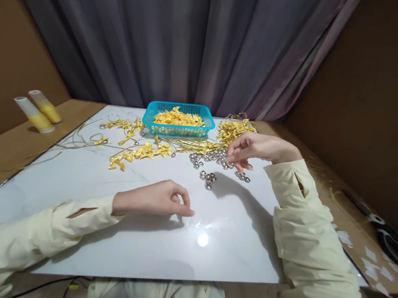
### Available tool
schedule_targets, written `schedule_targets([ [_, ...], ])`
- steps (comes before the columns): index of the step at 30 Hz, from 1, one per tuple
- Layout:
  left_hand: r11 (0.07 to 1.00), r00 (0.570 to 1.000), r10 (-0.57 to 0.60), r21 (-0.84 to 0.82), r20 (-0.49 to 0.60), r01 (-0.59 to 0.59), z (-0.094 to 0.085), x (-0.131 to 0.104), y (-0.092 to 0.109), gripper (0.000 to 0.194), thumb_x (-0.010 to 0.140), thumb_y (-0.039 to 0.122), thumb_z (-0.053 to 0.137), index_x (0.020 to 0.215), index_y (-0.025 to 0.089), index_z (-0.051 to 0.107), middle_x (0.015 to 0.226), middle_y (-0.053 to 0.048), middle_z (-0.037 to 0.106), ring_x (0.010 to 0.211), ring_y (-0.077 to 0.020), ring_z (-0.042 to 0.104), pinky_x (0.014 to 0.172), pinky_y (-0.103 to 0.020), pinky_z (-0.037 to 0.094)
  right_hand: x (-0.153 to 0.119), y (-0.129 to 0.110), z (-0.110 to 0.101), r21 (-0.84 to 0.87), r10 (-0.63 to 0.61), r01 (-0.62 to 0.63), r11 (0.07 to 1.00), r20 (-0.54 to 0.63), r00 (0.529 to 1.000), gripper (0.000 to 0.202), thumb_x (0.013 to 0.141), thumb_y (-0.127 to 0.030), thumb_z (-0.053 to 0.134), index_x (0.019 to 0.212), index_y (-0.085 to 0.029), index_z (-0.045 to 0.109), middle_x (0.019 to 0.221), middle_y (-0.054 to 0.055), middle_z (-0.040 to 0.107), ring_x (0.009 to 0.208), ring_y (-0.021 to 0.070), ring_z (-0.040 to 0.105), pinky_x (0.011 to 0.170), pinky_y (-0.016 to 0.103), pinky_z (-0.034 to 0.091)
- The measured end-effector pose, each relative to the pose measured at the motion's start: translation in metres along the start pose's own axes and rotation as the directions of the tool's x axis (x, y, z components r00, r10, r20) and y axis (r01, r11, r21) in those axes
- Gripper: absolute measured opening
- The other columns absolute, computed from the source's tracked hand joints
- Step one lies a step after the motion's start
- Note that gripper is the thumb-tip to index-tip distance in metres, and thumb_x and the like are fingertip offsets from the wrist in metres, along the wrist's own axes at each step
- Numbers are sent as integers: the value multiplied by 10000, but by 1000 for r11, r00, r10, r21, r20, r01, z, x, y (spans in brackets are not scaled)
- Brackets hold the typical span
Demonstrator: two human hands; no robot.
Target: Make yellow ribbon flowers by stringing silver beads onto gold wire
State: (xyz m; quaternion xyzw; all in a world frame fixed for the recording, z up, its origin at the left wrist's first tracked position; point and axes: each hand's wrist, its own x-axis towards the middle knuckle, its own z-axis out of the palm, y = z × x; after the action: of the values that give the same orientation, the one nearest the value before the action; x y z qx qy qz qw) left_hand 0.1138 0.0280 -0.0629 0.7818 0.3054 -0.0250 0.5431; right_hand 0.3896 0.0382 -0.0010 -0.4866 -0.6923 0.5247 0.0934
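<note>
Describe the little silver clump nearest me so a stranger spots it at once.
On the white surface, find the blue basket at the far side. Come nearer and slightly right, to the main silver pile by the right hand. Just in front lies the small silver clump, separate from that pile and closest to the near edge.

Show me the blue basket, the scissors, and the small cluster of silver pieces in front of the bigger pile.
Blue basket [177, 130], head view: on its front wall.
Scissors [377, 220], head view: where blades meet handles.
Small cluster of silver pieces [210, 178], head view: near its middle.
</note>
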Motion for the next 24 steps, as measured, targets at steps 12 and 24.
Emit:
schedule_targets([
  [12, 930, 931, -337, 106, -142, 353, -65, -105, -45, 294, 722, 440, 623, 605, 171, 612, 476, 36, 411, 448, -84, 299, 436, -197, 224, 1, 26, -12, 41, 49, -49, 998, -1, 999, 229, 751, -349, 669, 699, -130, 626, 579, 16, 627, 466, 66, 495, 472, 205, 389],
  [24, 869, 858, -457, 88, -236, 487, -101, -151, -78, 387, 722, 469, 659, 534, 145, 559, 447, 62, 324, 478, -64, 236, 484, -166, 166, -13, 31, -8, 49, 134, -130, 990, -71, 988, 187, 836, -217, 511, 731, -111, 622, 564, 17, 609, 494, 51, 501, 502, 206, 344],
])
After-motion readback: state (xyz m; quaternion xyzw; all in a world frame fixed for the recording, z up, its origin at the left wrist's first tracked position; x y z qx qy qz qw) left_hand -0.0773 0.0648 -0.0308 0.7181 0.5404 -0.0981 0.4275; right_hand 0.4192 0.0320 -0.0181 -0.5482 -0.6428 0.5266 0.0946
